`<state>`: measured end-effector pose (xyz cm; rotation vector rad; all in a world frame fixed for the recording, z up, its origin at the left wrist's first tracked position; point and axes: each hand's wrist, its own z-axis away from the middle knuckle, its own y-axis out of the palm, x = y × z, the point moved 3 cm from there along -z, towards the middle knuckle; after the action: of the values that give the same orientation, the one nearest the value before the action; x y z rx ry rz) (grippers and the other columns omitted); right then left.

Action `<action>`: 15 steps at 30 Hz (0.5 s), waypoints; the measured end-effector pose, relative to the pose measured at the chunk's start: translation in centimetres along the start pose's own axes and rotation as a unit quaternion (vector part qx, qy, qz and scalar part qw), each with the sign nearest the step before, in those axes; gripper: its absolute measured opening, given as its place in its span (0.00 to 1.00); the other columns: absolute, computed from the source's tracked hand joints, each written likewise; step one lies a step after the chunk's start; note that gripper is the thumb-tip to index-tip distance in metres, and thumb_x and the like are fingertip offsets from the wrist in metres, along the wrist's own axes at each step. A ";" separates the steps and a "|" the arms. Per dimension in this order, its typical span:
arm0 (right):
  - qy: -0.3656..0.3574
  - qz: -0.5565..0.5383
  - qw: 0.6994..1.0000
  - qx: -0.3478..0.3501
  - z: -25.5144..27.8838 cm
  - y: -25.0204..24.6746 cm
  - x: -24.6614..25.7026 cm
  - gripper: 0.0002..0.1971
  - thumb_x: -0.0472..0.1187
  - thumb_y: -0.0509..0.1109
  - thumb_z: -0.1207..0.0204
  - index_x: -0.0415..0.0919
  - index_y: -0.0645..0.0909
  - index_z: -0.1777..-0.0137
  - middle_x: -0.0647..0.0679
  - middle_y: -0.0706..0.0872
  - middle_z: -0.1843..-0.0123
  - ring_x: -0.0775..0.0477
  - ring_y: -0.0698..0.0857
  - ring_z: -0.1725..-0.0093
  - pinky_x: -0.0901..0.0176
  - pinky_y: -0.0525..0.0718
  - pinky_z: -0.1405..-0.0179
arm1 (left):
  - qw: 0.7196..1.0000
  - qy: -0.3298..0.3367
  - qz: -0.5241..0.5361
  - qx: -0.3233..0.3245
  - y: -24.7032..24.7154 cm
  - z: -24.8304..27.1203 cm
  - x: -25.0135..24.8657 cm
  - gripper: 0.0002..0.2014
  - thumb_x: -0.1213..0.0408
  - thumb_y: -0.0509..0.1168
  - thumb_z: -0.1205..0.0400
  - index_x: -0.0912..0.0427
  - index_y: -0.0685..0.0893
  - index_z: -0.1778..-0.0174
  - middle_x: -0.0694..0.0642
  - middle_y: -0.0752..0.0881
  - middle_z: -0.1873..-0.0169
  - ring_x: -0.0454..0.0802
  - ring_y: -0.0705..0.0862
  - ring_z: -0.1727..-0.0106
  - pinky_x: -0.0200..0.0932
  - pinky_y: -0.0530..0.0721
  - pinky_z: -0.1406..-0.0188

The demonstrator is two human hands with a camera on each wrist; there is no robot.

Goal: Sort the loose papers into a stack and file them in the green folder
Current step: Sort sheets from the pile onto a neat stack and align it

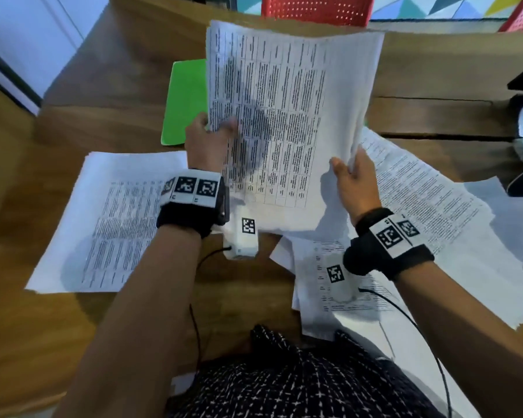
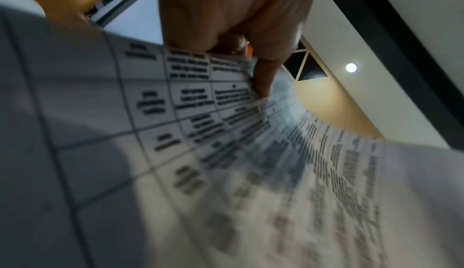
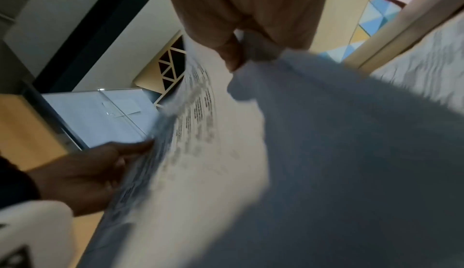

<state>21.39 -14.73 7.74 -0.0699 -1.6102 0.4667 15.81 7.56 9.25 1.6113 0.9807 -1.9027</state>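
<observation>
Head view: left hand (image 1: 207, 140) and right hand (image 1: 355, 179) each pinch a side edge of the raised papers (image 1: 290, 116); green folder (image 1: 186, 101) lies far left on the bench (image 1: 103, 95), partly hidden. Left wrist view: thumb (image 2: 266, 76) presses the printed sheet's edge. Right wrist view: the grip holds the paper's edge.

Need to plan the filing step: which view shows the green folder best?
The head view: the green folder lies closed on the table, its right part hidden behind the held papers. Neither wrist view shows it; paper fills both.
</observation>
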 end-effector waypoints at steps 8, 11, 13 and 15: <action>0.051 0.041 0.997 0.030 1.0 8.1 -0.2 0.16 0.30 0.57 0.20 0.31 0.74 0.35 0.38 0.81 0.50 0.43 0.78 0.51 0.49 0.79 0.52 | 0.952 -0.090 -0.292 0.008 -11.6 -6.3 7.9 0.14 0.60 0.64 0.21 0.62 0.83 0.43 0.63 0.87 0.44 0.59 0.85 0.41 0.46 0.81 0.43; 0.105 0.028 0.993 0.042 2.1 10.8 -1.4 0.15 0.29 0.58 0.23 0.32 0.76 0.38 0.40 0.80 0.56 0.44 0.79 0.55 0.51 0.78 0.54 | 0.907 -0.126 -0.401 -0.009 -16.2 -6.5 10.9 0.25 0.60 0.68 0.23 0.65 0.75 0.32 0.67 0.77 0.31 0.64 0.75 0.29 0.52 0.74 0.32; 0.134 0.021 0.989 0.051 3.0 12.1 -2.1 0.14 0.29 0.58 0.24 0.34 0.77 0.40 0.41 0.81 0.56 0.45 0.78 0.54 0.51 0.77 0.54 | 0.868 -0.180 -0.462 -0.011 -18.8 -6.5 12.7 0.37 0.55 0.71 0.26 0.65 0.64 0.24 0.68 0.66 0.24 0.67 0.67 0.24 0.57 0.69 0.28; 0.134 0.023 0.988 0.067 3.7 13.0 -2.4 0.10 0.30 0.59 0.24 0.37 0.77 0.45 0.41 0.80 0.56 0.45 0.77 0.54 0.53 0.75 0.55 | 0.851 -0.250 -0.461 0.004 -20.5 -5.4 13.8 0.50 0.51 0.72 0.27 0.64 0.48 0.18 0.67 0.54 0.19 0.68 0.60 0.19 0.60 0.64 0.23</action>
<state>15.09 -4.62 1.02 -0.0649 -1.3133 0.5755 1.39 26.18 0.05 0.5217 1.6521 -2.7085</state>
